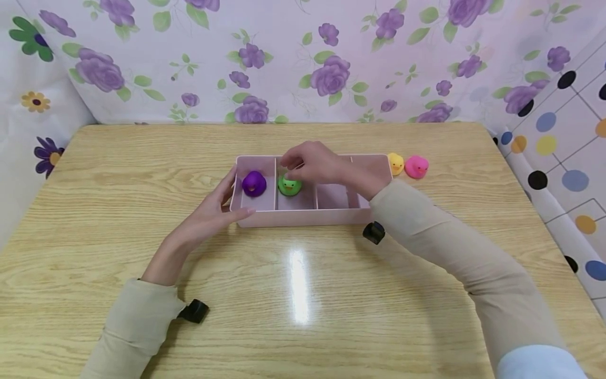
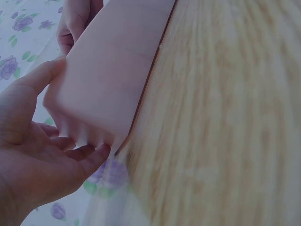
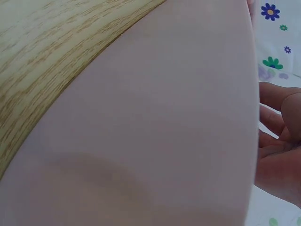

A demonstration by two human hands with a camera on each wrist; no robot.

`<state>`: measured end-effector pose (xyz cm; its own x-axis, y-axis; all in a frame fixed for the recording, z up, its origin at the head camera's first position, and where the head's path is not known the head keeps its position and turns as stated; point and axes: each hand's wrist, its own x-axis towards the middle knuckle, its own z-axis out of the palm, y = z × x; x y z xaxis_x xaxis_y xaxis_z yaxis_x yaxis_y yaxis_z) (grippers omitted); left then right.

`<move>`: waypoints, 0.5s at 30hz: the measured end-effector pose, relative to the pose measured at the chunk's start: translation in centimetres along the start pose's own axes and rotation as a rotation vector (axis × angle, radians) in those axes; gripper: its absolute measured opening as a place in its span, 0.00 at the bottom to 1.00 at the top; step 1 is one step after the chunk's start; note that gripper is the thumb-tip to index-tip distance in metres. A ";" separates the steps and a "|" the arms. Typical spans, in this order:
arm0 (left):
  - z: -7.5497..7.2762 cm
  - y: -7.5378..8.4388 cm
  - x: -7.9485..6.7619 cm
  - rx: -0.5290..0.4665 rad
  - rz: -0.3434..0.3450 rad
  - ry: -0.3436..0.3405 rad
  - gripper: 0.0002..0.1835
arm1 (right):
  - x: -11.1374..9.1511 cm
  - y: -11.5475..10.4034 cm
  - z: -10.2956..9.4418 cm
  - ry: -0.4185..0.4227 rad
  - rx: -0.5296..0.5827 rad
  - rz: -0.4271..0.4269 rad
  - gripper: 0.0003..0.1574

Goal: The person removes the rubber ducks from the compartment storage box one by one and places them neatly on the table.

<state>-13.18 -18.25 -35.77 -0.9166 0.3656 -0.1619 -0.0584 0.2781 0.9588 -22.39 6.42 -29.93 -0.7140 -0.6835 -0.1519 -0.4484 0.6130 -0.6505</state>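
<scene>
A long pink divided box (image 1: 303, 218) lies across the wooden table. My left hand (image 1: 208, 218) holds its left end, thumb over the front rim and fingers against the end wall, as the left wrist view also shows. In the leftmost compartment sits a purple rubber duck (image 1: 254, 184). One compartment to the right is a green rubber duck (image 1: 290, 186), upright. Just over it hovers my right hand (image 1: 314, 163), fingers loosely bent and a fingertip right at the duck's head. The right wrist view has that hand (image 3: 282, 141) beyond the box wall, partly hidden, with fingers spread.
Just past the box's right end, a yellow rubber duck (image 1: 395, 164) and a pink rubber duck (image 1: 416, 167) stand on the table (image 1: 246, 295). My right forearm crosses over the box's right compartments. A flowered cloth (image 1: 284, 63) hangs behind the table.
</scene>
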 end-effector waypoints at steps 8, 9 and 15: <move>0.0 -0.1 0.1 -0.001 0.006 -0.002 0.51 | 0.6 0.2 0.5 -0.016 -0.024 -0.011 0.20; 0.0 -0.1 0.1 -0.001 0.008 -0.002 0.51 | 0.7 0.2 0.6 -0.016 -0.030 -0.013 0.20; -0.1 -0.1 0.0 -0.001 0.013 -0.002 0.52 | 1.0 0.3 1.0 -0.017 -0.067 -0.005 0.21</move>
<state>-13.21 -18.32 -35.87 -0.9166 0.3704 -0.1502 -0.0473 0.2726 0.9610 -22.72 5.50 -31.02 -0.7025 -0.6931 -0.1615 -0.4874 0.6339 -0.6005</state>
